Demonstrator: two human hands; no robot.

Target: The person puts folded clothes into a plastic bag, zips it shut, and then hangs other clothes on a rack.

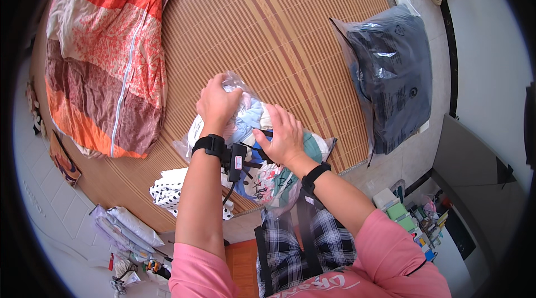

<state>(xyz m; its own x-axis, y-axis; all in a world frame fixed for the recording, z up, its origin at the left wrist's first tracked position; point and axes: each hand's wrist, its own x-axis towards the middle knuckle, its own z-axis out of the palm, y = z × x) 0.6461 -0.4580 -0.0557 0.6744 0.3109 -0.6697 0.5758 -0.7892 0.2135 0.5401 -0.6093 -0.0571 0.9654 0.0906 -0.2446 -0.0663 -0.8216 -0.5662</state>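
Observation:
A clear plastic bag (pixel 319 147) stuffed with folded clothes lies before me at the near edge of the bamboo mat (pixel 268 68). Pale blue cloth (pixel 249 114), white pieces and green printed fabric (pixel 289 176) show through it. My left hand (pixel 218 101) is curled over the bag's far end, thumb apart from the fingers. Flat on the bag's middle rests my right hand (pixel 285 134), its thumb spread and nothing gripped. Black straps circle both wrists; a small black device (pixel 238 160) on the left one hides part of the bag.
A red, orange and brown patterned quilt (pixel 113 63) with a white zip lies at left. On the right sits a dark, full plastic storage bag (pixel 393 80). White polka-dot cloth (pixel 167 191) is beside my left forearm. Small boxes (pixel 400 214) crowd the surface at lower right.

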